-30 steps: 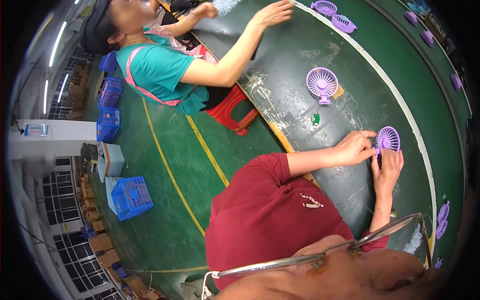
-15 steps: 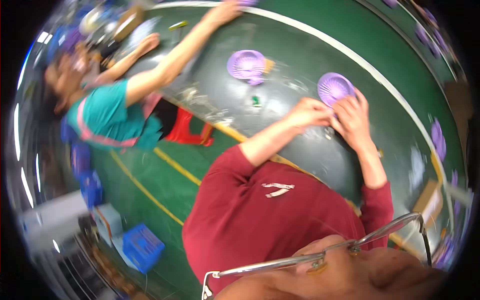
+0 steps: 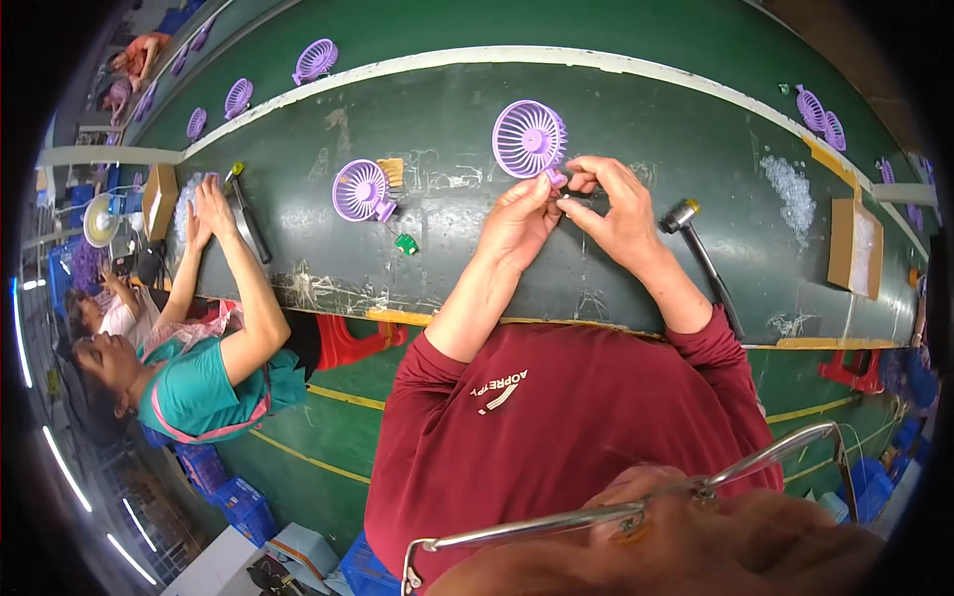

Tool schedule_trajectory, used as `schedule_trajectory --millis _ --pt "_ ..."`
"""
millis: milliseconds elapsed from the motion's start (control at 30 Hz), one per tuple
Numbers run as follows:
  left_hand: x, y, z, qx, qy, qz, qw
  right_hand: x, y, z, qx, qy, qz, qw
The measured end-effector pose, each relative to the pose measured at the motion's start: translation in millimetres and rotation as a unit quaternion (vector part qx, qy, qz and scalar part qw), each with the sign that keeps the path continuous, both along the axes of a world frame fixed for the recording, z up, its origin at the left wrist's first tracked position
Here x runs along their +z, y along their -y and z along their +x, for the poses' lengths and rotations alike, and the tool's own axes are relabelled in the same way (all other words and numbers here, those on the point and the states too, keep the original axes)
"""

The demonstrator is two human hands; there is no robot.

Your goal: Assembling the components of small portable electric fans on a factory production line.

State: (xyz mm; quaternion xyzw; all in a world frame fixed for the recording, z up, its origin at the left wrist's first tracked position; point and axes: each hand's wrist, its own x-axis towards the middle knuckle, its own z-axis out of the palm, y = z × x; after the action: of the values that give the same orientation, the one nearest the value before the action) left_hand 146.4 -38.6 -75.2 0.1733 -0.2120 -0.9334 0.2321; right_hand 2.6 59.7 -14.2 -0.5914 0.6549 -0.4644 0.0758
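Observation:
A round purple fan housing [image 3: 529,139] with slatted ribs stands over the table, its short neck toward me. My left hand [image 3: 519,226] is closed round that neck, thumb along it. At the neck's right side is my right hand [image 3: 618,211], thumb and fingers bent in close to a small pale and dark bit I cannot make out. Left of my hands, a second purple fan housing [image 3: 361,190] lies on the table, beside a small green circuit board [image 3: 405,243].
A hammer [image 3: 701,263] lies right of my right arm. Farther right are a heap of small clear pieces [image 3: 790,199] and an open cardboard box [image 3: 855,246]. More purple housings [image 3: 316,62] sit beyond the white strip [image 3: 427,68]. A co-worker [image 3: 214,382] works at my left.
The view has swung round and steadied. My right hand has shifted from the housing's side to its neck. The co-worker's outstretched arm has drawn back, and both their hands are together.

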Motion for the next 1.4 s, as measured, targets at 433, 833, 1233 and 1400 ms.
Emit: schedule_trajectory --millis 433,833,1233,1400 --pt "-5 -8 -4 0.020 0.016 0.007 1.000 -12 4 -10 0.000 -0.052 -0.037 0.998" --pt "1 -6 -5 0.009 0.036 -0.040 0.999 -6 5 -14 0.000 -0.011 -0.027 1.000" --pt "-2 -2 -5 -0.019 0.041 -0.067 0.997 -5 -3 -15 0.005 0.060 -0.009 0.998" --pt "1 -2 -6 -0.014 0.036 -0.084 0.996 4 -3 -16 0.011 0.023 -0.014 1.000"
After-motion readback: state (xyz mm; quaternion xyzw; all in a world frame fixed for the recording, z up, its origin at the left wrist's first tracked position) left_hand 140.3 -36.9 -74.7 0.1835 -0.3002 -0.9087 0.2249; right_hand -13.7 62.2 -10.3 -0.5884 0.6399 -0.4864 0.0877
